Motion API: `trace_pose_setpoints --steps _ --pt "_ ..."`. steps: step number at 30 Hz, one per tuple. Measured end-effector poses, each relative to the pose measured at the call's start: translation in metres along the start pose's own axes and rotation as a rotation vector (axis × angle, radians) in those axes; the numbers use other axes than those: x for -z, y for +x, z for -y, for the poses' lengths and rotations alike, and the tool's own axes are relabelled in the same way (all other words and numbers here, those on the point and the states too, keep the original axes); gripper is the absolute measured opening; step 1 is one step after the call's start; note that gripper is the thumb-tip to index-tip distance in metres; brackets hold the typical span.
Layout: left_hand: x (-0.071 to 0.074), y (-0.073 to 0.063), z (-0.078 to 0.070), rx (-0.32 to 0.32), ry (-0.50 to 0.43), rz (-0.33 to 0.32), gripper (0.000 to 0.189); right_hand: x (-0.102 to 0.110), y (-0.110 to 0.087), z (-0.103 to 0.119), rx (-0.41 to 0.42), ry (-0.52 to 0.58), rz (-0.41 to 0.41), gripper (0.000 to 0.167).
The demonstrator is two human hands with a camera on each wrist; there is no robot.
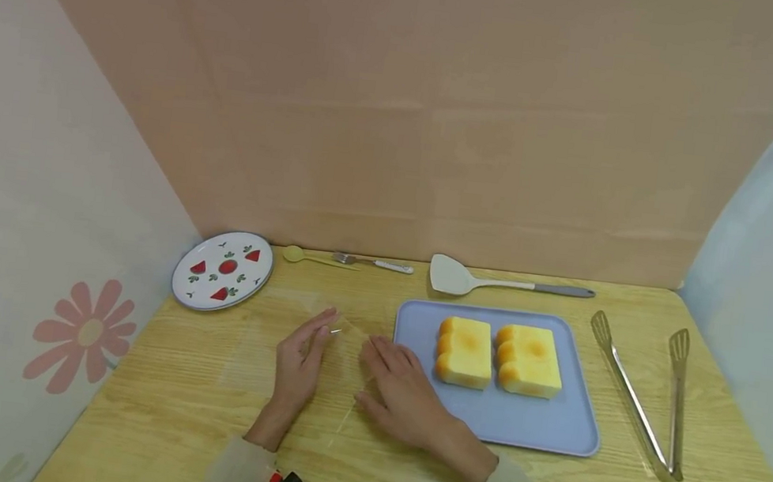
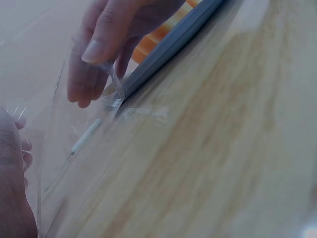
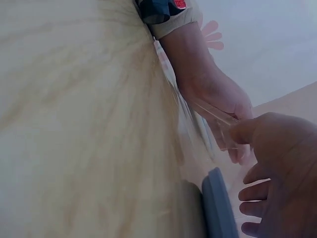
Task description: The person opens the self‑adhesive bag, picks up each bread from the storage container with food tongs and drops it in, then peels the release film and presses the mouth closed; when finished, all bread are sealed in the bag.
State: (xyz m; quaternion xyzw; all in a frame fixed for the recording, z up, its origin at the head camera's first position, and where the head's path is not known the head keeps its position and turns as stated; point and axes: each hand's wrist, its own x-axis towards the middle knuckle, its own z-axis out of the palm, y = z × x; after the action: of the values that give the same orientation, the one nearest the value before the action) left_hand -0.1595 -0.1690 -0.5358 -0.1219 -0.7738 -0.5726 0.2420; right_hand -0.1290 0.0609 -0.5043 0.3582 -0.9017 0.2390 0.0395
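Head view is showing our left grip [image 1: 299,362] and right grip [image 1: 407,390]. Both are pinching clear film [image 1: 345,364].

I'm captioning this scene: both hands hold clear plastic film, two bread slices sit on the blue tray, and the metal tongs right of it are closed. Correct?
No: the metal tongs right of the blue tray are open, arms spread apart, as the head view shows. The left hand and right hand do hold clear plastic film, and two bread slices sit on the tray.
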Motion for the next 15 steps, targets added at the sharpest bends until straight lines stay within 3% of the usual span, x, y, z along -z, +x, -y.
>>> trace_pose_setpoints --steps 10,15 --pt "0.001 0.0 0.002 0.009 -0.008 0.018 0.027 0.02 0.0 0.013 0.029 -0.008 -0.088 0.078" --pt "0.001 0.0 0.002 0.003 -0.004 0.021 0.028 0.031 -0.007 0.02 0.011 0.042 -0.136 0.076"
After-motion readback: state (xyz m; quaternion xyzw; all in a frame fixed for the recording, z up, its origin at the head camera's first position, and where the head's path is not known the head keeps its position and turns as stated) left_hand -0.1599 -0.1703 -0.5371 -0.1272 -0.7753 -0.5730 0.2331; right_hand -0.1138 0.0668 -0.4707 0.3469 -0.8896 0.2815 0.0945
